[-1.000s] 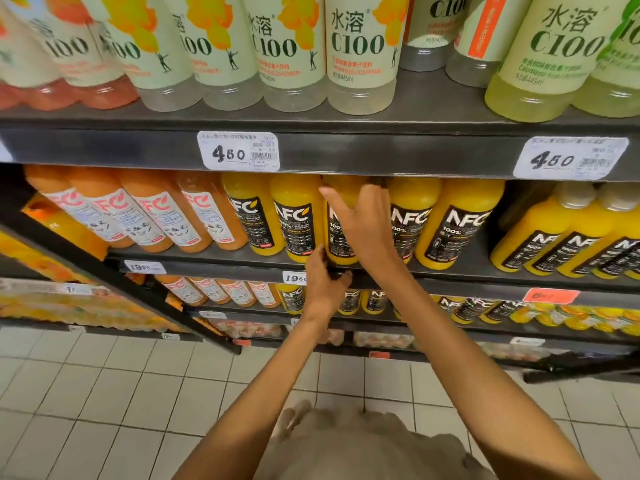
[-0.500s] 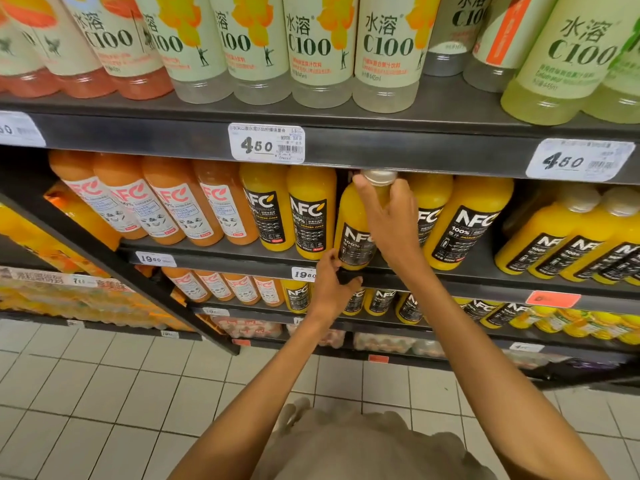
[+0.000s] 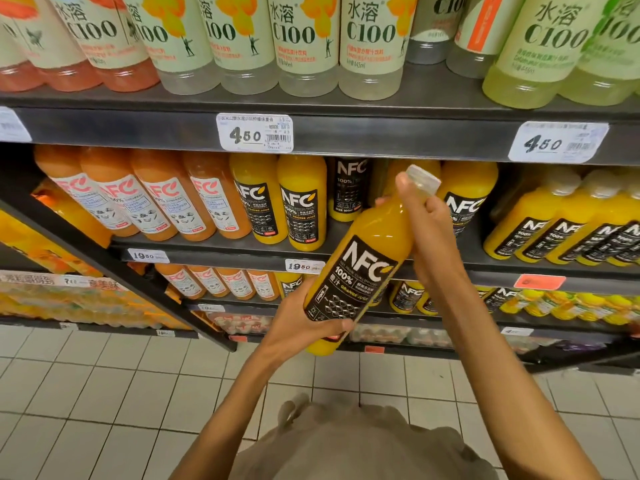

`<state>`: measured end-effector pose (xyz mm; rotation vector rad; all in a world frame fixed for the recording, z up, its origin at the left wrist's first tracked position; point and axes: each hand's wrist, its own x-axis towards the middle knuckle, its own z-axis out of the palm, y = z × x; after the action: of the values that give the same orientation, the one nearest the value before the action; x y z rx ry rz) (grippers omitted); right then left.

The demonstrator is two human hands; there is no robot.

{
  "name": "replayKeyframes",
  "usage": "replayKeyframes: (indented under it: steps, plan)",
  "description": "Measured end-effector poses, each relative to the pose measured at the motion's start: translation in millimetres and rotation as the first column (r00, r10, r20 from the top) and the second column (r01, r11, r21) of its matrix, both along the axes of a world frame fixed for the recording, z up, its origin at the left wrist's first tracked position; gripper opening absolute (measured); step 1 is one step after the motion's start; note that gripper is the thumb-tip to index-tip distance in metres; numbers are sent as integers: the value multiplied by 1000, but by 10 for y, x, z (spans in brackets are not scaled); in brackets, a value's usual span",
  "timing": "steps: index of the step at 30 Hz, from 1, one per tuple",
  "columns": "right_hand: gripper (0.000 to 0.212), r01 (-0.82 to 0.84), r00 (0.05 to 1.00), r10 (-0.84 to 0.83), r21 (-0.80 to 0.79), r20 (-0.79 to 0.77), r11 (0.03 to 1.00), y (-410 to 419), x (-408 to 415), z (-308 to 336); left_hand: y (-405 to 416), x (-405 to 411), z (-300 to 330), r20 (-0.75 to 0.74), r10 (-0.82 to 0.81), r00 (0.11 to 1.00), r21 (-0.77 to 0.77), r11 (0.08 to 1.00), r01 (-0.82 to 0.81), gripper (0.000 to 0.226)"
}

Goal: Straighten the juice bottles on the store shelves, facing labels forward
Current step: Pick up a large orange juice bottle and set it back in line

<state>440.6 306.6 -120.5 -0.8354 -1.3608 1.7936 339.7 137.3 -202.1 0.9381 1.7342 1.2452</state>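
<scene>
Whereas a second ago the orange juice bottle point(image 3: 360, 268) stood in its row on the middle shelf point(image 3: 214, 245), it is now lifted clear of the shelf and held tilted in front of it, cap up and to the right, base down and to the left. That leaves a gap in the row, behind which another NFC bottle point(image 3: 350, 188) shows its black label. Judging from this, the bottle is out for turning and has yet to go back into its slot with the label facing forward.

It is a tall bottle of deep yellow juice with a black label reading NFC in white, a clear cap point(image 3: 424, 180) on top; the label faces the camera. The left hand point(image 3: 298, 329) cups the base, thumb across the lower label. The right hand point(image 3: 424, 223) grips the neck just under the cap.
</scene>
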Motion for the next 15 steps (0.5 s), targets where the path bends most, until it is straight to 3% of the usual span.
replayKeyframes:
  steps: [4,7,9,12,15]
  plan:
    - [36,-279,951,242,-189,-193,942,109,94,-120,-150,139,185,268,-139,953,22,990,138,53]
    - [37,-365,917,305,-227,-258,903,42,63,-138,-166,324,105,538,-57,841,-46,994,97,88]
    - [36,-337,933,290,-234,-212,912,37,48,-86,-128,420,56,642,-52,765,-39,994,101,94]
    - [37,-259,966,252,-208,-62,943,87,73,12,-72,447,52,693,-26,721,-16,999,51,90]
    - [35,-191,978,200,-145,57,971,129,107,72,-15,458,103,547,23,837,-34,999,-5,98]
